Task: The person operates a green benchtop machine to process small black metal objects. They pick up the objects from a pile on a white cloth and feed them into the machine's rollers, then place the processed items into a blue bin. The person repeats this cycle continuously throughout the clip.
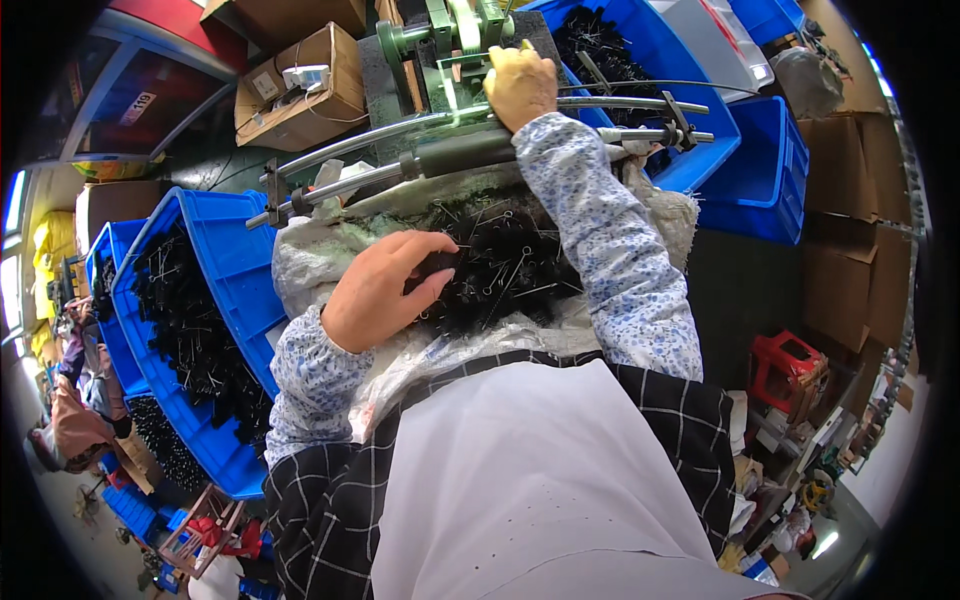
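Note:
My left hand [385,290] is at the left edge of a heap of small black brushes with wire stems and looped ends [505,265]. Its thumb and forefinger are curved apart, with dark bristles showing between them. The heap lies on whitish sacking [320,255] across my lap. Stretched forward, my right hand [522,85] is closed at the front of a green machine [460,30] with a pale belt or wheel. A thin bar runs level beside its fingertips; whatever the fingers pinch is hidden.
Curved metal rails with a dark padded sleeve [465,152] cross before the machine. Blue bins [225,270] of black brushes stand at left, another blue bin [690,150] at right. An open cardboard box [300,90] sits back left. A red plastic object [785,370] lies at right.

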A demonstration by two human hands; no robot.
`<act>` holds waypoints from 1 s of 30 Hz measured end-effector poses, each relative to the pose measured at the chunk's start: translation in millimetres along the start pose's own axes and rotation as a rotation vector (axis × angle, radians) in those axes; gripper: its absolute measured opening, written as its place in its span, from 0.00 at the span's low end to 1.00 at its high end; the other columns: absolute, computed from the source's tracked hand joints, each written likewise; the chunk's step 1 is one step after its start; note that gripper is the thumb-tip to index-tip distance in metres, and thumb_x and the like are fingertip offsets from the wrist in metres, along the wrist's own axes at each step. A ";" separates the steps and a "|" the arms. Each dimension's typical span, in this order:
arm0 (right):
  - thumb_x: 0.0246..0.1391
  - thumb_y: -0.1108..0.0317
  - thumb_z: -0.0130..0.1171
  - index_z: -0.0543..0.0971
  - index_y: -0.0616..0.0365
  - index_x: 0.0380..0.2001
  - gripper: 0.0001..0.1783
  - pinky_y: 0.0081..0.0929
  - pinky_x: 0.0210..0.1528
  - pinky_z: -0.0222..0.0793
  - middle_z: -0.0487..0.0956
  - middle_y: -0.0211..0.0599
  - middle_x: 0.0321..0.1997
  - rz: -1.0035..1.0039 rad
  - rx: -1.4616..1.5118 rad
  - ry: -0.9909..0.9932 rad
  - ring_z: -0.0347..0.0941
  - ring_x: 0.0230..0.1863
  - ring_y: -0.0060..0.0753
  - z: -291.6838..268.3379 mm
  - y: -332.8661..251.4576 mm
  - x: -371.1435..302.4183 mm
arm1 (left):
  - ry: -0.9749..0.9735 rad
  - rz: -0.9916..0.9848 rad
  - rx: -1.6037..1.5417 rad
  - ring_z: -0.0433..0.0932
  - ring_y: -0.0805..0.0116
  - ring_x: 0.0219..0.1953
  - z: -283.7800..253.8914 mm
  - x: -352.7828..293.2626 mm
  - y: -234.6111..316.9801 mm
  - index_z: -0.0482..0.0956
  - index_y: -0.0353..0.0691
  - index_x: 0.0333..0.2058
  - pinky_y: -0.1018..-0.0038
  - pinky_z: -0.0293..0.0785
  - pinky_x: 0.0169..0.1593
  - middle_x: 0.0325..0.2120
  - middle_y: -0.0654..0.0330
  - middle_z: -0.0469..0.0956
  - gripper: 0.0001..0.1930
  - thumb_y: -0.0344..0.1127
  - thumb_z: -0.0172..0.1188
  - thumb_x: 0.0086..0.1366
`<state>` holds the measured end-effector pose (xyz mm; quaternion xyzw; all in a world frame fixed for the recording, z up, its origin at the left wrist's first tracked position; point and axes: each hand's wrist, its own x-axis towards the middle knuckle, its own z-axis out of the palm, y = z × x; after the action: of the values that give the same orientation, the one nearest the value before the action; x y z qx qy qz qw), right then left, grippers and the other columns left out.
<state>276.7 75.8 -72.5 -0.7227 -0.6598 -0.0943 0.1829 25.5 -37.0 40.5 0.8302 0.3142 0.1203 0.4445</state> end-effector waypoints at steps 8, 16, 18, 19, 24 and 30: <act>0.45 0.61 0.54 0.77 0.50 0.40 0.16 0.42 0.44 0.62 0.79 0.35 0.36 0.017 -0.071 -0.052 0.72 0.44 0.39 -7.5 30.1 -0.4 | 0.195 0.075 -0.097 0.73 0.66 0.38 -12.7 -3.9 -10.1 0.71 0.37 0.40 0.75 0.72 0.41 0.41 0.56 0.69 0.13 0.22 0.57 0.54; 0.52 0.61 0.48 0.79 0.41 0.41 0.14 0.41 0.43 0.69 0.79 0.35 0.38 0.061 -0.018 -0.119 0.75 0.43 0.41 -16.1 91.6 22.2 | 0.255 0.010 -0.302 0.74 0.71 0.43 -7.5 5.3 -27.6 0.67 0.34 0.36 0.76 0.70 0.49 0.43 0.54 0.73 0.10 0.18 0.53 0.55; 0.53 0.62 0.46 0.78 0.41 0.41 0.14 0.38 0.44 0.69 0.78 0.36 0.39 0.028 -0.085 -0.267 0.75 0.40 0.40 -18.7 99.8 28.7 | 0.245 0.010 -0.301 0.74 0.72 0.43 -7.8 11.1 -27.8 0.68 0.33 0.35 0.76 0.70 0.49 0.42 0.54 0.74 0.10 0.17 0.53 0.55; 0.53 0.62 0.46 0.78 0.41 0.41 0.14 0.38 0.44 0.69 0.78 0.36 0.40 0.064 -0.045 -0.331 0.75 0.40 0.39 -31.4 95.8 34.4 | 0.260 0.015 -0.251 0.75 0.73 0.42 -9.8 12.1 -27.3 0.68 0.33 0.35 0.76 0.71 0.49 0.42 0.54 0.74 0.09 0.17 0.54 0.55; 0.49 0.64 0.55 0.75 0.51 0.42 0.15 0.36 0.36 0.71 0.77 0.41 0.30 0.189 -0.123 0.092 0.76 0.34 0.41 -83.9 108.0 15.9 | 0.365 0.043 -0.305 0.75 0.74 0.41 -4.9 26.9 -39.7 0.69 0.33 0.36 0.78 0.71 0.47 0.43 0.54 0.74 0.10 0.18 0.55 0.55; 0.51 0.68 0.54 0.71 0.57 0.48 0.18 0.32 0.43 0.69 0.77 0.45 0.40 -0.139 0.713 -0.745 0.74 0.41 0.45 -122.2 -33.2 -52.0 | 0.537 0.068 -0.347 0.78 0.71 0.38 18.5 46.2 -36.6 0.70 0.34 0.36 0.77 0.73 0.45 0.42 0.55 0.76 0.10 0.20 0.56 0.55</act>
<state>251.0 -17.5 24.3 -0.5544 -0.7178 0.3880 0.1639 54.9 -5.2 -3.7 0.6906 0.3669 0.4016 0.4766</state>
